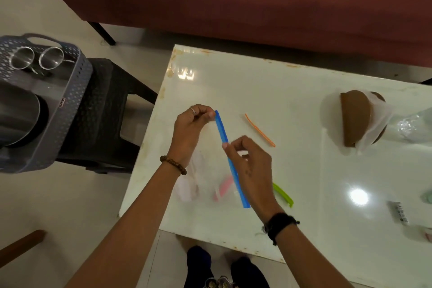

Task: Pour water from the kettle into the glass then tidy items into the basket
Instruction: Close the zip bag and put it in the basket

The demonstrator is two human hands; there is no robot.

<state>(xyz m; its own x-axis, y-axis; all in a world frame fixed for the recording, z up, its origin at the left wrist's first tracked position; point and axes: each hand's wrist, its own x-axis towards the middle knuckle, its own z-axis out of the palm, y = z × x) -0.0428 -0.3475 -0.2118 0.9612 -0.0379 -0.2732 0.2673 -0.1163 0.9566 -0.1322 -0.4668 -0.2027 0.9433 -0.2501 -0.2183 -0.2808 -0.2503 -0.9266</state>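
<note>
Both hands, left hand and right hand, are pinching a blue clip; kettle already sitting in basket; orange stick and green clip waiting on table.

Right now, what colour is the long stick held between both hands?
Blue; the long plastic stick shows best in the head view.
</note>
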